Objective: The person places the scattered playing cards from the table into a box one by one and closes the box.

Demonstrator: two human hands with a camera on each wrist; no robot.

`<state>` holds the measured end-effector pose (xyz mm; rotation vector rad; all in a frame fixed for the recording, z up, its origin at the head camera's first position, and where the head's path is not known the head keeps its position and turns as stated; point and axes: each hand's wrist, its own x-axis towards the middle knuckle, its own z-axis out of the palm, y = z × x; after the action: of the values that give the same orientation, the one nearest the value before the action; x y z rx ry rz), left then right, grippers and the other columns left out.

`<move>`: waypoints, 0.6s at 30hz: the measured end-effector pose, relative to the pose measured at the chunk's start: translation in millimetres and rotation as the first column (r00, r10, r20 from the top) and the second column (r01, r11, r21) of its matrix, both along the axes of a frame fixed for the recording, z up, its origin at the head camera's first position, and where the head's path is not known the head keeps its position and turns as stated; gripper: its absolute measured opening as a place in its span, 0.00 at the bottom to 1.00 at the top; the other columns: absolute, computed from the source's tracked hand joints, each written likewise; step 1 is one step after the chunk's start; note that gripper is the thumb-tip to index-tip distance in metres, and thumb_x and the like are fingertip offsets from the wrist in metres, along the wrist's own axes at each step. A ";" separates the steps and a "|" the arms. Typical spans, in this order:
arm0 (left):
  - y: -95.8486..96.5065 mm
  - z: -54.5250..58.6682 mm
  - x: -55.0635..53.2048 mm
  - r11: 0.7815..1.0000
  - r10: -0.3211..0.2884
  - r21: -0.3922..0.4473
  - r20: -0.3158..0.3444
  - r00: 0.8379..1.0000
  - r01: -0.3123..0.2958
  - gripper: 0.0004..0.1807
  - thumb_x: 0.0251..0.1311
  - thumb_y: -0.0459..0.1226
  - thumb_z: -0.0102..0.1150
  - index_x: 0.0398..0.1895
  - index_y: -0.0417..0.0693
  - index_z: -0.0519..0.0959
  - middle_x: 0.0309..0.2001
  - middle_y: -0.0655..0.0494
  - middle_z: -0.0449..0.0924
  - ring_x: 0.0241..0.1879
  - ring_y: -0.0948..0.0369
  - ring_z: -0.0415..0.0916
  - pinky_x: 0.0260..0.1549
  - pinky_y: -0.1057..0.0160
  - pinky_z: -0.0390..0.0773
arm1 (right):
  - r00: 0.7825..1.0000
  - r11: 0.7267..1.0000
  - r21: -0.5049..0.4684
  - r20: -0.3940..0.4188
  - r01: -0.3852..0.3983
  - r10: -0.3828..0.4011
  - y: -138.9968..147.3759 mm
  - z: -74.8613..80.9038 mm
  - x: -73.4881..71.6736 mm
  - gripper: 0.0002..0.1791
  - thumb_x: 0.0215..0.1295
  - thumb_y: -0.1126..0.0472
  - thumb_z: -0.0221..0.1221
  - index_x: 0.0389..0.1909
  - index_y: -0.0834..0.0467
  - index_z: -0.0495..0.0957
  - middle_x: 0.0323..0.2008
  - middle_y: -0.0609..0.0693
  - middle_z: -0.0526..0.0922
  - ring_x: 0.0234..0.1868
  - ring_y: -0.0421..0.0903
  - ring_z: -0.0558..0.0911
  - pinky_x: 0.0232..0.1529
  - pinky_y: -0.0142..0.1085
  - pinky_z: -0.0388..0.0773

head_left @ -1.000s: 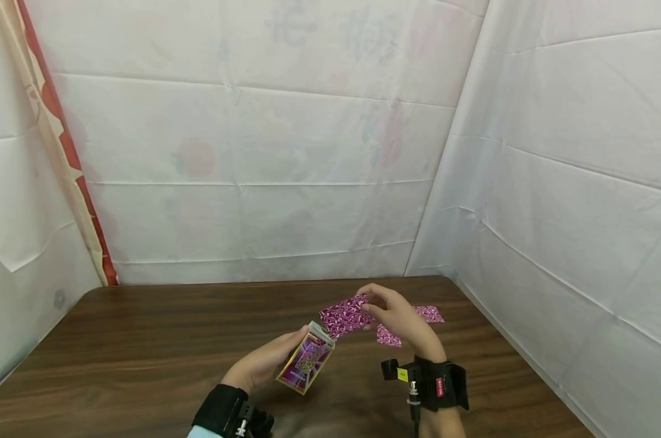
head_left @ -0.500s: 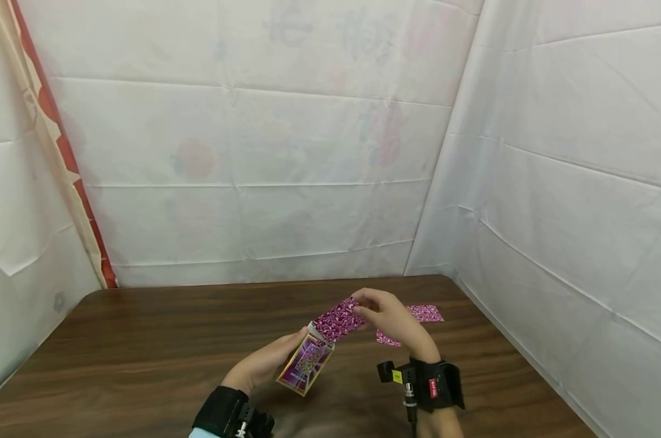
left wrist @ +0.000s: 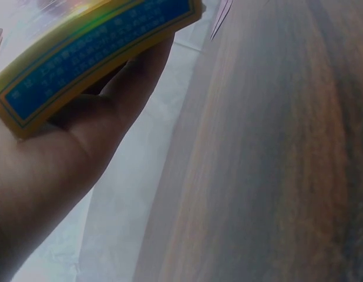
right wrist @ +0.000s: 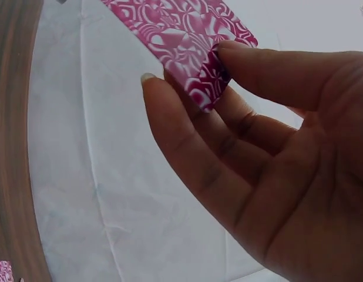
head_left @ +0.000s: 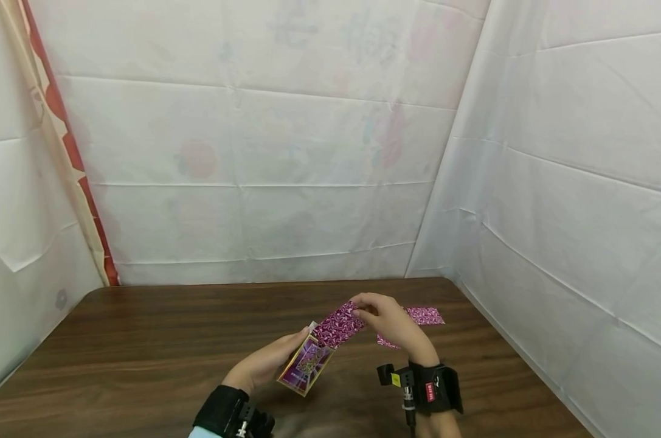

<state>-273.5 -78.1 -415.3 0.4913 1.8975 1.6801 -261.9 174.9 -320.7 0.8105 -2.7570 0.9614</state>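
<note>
My left hand [head_left: 268, 360] grips a purple card box [head_left: 306, 366] with gold edges, tilted with its top toward the upper right. In the left wrist view the box's blue-and-yellow bottom [left wrist: 105, 53] with printed text shows above the palm. Between thumb and fingers, my right hand [head_left: 393, 323] pinches a magenta-and-white patterned playing card [head_left: 338, 325]. The card's lower end meets the box's opening; whether it lies inside is hard to tell. The right wrist view shows the thumb on the card's patterned face [right wrist: 181, 38] and fingers behind it.
More patterned cards [head_left: 425, 316] lie on the brown wooden table [head_left: 160, 347] right of and partly behind the right hand. White sheets [head_left: 264, 152] hang behind the table and along both sides. Each wrist carries a black strap with a camera.
My right hand has moved slightly left and down with the card, swinging it into line with the box opening. The left hand and box have stayed nearly still.
</note>
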 end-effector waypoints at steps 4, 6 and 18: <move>0.2 -0.1 -0.7 1.000 -0.008 0.001 -0.007 1.000 0.008 0.45 0.64 0.65 0.31 0.68 0.36 0.57 0.56 0.43 0.73 0.52 0.54 0.73 0.57 0.41 0.65 | 0.998 1.000 0.019 -0.055 0.002 -0.001 -3.5 1.6 2.1 0.11 0.66 0.64 0.54 0.47 0.58 0.79 0.38 0.50 0.81 0.32 0.37 0.76 0.31 0.28 0.73; 1.1 -0.5 -1.1 1.000 -0.010 0.000 -0.011 1.000 0.010 0.45 0.64 0.65 0.31 0.68 0.36 0.57 0.56 0.43 0.73 0.52 0.54 0.73 0.57 0.40 0.65 | 0.998 1.000 0.026 -0.070 -0.004 0.006 -5.5 2.0 2.8 0.11 0.65 0.64 0.55 0.47 0.59 0.79 0.38 0.50 0.82 0.33 0.37 0.76 0.32 0.28 0.73; 1.0 -0.8 -1.8 1.000 -0.011 -0.004 -0.001 1.000 0.011 0.45 0.64 0.66 0.29 0.67 0.37 0.60 0.54 0.43 0.74 0.49 0.54 0.74 0.52 0.45 0.71 | 0.999 0.999 0.042 -0.034 -0.020 0.022 -19.4 -2.4 2.8 0.09 0.66 0.65 0.55 0.46 0.57 0.76 0.37 0.49 0.80 0.37 0.41 0.78 0.36 0.30 0.75</move>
<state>-275.3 -77.1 -416.1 0.5002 1.8958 1.6687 -259.0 155.5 -323.1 0.8554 -2.7539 0.8875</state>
